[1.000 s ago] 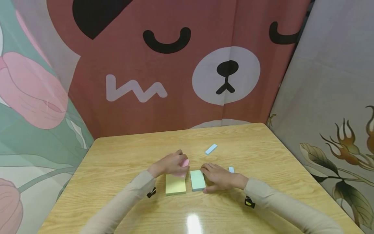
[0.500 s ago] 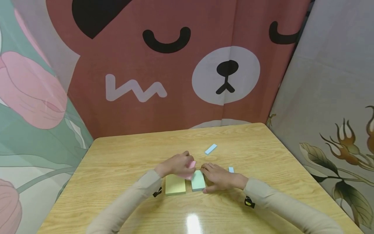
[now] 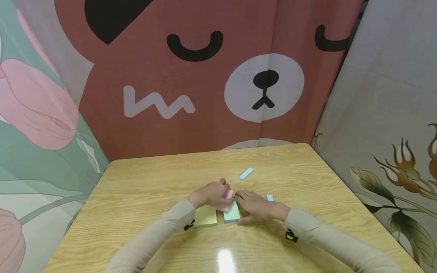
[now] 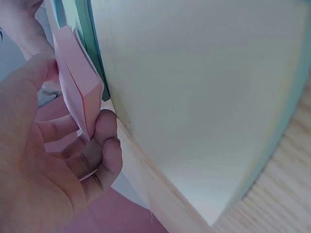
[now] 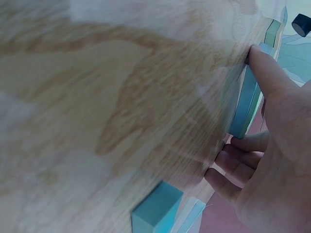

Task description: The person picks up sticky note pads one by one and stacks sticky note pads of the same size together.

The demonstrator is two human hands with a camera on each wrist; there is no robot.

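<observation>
My left hand (image 3: 211, 193) pinches a pink sticky note pad (image 3: 229, 194) between thumb and fingers, tilted over the far end of a pale green sticky note pad (image 3: 232, 215). In the left wrist view the pink pad (image 4: 80, 80) shows its thick edge, with a sheet slightly parted from it. Flat on the table, the green pad is held along its right side by my right hand (image 3: 257, 206), thumb at the near corner and fingers at the far one. A larger yellow sticky note pad (image 3: 206, 217) lies just left, partly under my left wrist.
Two narrow light blue pads lie on the wooden table (image 3: 143, 189): one blue pad (image 3: 246, 174) farther back, another blue pad (image 3: 270, 198) behind my right wrist. A bear-printed curtain (image 3: 205, 132) hangs behind the table's far edge.
My left hand has carried the pink pad rightward from above the yellow pad to over the green pad's far end. The right hand stays in place.
</observation>
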